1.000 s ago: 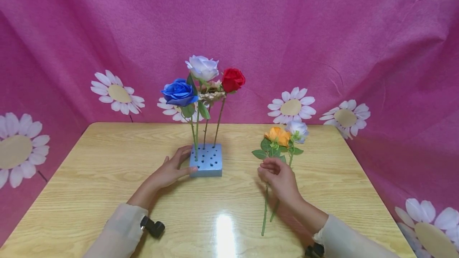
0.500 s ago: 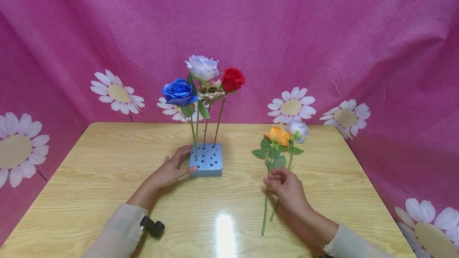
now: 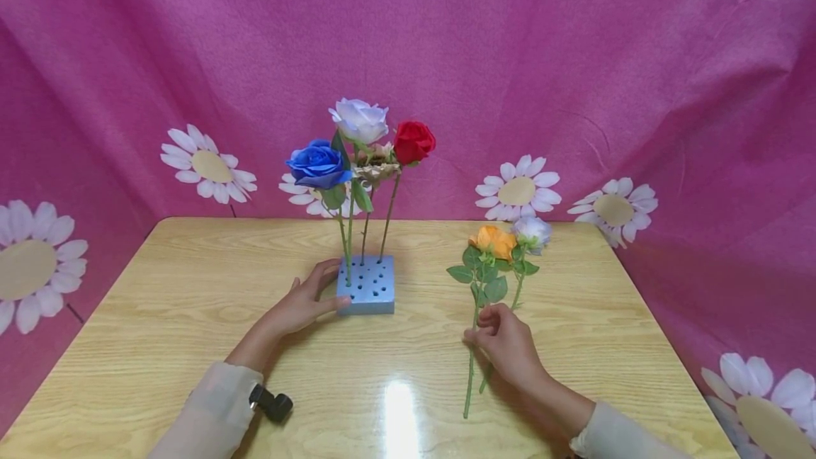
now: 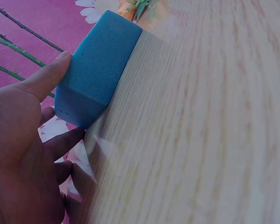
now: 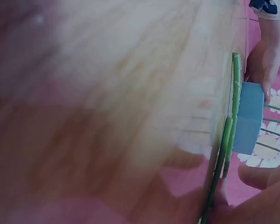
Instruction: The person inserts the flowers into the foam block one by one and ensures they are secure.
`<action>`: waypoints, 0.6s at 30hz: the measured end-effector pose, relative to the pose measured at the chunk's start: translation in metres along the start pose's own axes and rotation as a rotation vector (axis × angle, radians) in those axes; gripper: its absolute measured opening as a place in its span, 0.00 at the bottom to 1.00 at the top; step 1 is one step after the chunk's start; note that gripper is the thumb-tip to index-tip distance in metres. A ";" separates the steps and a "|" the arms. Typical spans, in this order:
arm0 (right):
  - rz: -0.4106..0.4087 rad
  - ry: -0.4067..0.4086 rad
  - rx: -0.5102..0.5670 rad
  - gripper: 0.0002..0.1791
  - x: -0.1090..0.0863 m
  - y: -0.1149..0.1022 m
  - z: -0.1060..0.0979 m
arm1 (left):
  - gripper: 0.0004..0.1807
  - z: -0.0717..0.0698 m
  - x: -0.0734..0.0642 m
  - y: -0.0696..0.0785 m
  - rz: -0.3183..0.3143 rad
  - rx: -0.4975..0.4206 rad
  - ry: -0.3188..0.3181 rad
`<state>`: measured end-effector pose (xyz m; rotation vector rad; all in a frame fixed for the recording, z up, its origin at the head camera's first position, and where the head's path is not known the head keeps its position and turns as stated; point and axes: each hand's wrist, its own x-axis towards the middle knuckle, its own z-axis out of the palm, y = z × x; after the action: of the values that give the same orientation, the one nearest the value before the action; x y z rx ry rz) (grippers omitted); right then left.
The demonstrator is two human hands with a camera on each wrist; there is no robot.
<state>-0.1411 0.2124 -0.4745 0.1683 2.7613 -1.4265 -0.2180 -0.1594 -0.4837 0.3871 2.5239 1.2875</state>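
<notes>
Head view: the left hand (image 3: 304, 307) is holding the blue block (image 3: 366, 306) on its nine o'clock side. Toward three o'clock, the orange flower (image 3: 494, 243) is lying; whether the right hand (image 3: 511, 346) is pinching its stem (image 3: 469, 381), I cannot tell.

Left hand (image 3: 299, 309): thumb stretched out, apart from the fingers
Right hand (image 3: 510, 346): fingers loosely bent, thumb and forefinger apart
Left forearm (image 3: 250, 351): angled forward and inward
Right forearm (image 3: 564, 399): likewise, slanting from its own side
</notes>
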 end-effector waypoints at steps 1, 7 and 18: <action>-0.004 -0.003 -0.012 0.19 0.001 0.000 0.000 | 0.49 0.000 0.000 0.000 0.000 0.000 0.000; -0.032 -0.020 -0.069 0.18 0.002 0.002 0.002 | 0.48 0.000 -0.001 0.000 -0.002 -0.001 0.000; -0.083 -0.052 -0.112 0.18 0.004 0.001 0.001 | 0.48 0.000 -0.001 0.001 0.011 0.000 0.001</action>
<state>-0.1454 0.2125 -0.4759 0.0140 2.8269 -1.2685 -0.2169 -0.1594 -0.4829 0.4003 2.5260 1.2920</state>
